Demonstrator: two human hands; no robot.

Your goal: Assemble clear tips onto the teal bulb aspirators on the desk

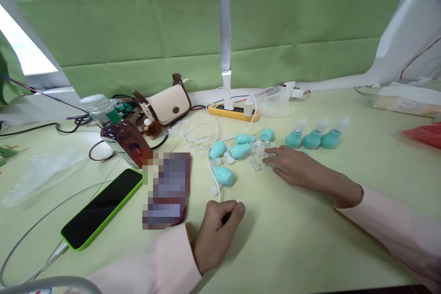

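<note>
My right hand (292,165) reaches out with its fingers stretched, their tips at a small cluster of translucent plastic pieces (255,163). Several loose glossy teal bulbs (240,150) lie to the left of these fingers, with one teal bulb (223,176) nearer to me. Beyond my right hand, three teal squeeze bulbs with translucent nozzles (313,139) stand in a row. My left hand (218,234) rests on the table in a loose fist, thumb toward the right. The inside of that fist is hidden. A white cable (209,165) runs down toward it.
At left lie a phone in a green case (103,209), a second, blurred phone (168,188) and a leaning bottle of brown liquid (126,140). Behind are a cream handbag (170,105) and a yellow power strip (217,111) with chargers. Something red (425,134) lies far right.
</note>
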